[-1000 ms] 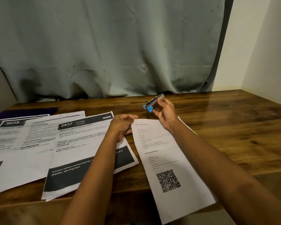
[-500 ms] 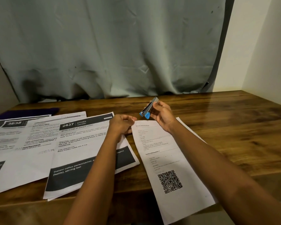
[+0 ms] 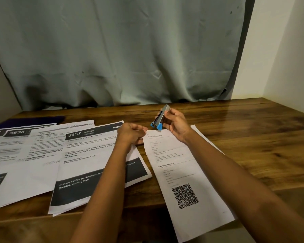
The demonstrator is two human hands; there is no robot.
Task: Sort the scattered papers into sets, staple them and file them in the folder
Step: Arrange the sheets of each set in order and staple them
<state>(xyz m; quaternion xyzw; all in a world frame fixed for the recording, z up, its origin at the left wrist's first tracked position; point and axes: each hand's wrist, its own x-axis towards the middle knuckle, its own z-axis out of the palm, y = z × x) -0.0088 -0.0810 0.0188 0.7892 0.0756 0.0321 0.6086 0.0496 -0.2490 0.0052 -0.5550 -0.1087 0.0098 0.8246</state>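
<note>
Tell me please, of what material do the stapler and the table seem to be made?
Stapler: the body looks like metal, grey with a dull brushed sheen; the blue tip parts look like plastic, matte and evenly coloured. Table: probably wood or a wood-look laminate, with brown grain streaks and a glossy finish that reflects light.

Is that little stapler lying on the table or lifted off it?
Lifted off: the right hand grips the stapler, tilted nose-down, above the top of the QR-code sheet.

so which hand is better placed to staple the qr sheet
Right hand: holds the stapler just above the top edge of the QR sheet. The left hand sits curled beside its top corner, without a tool.
</note>
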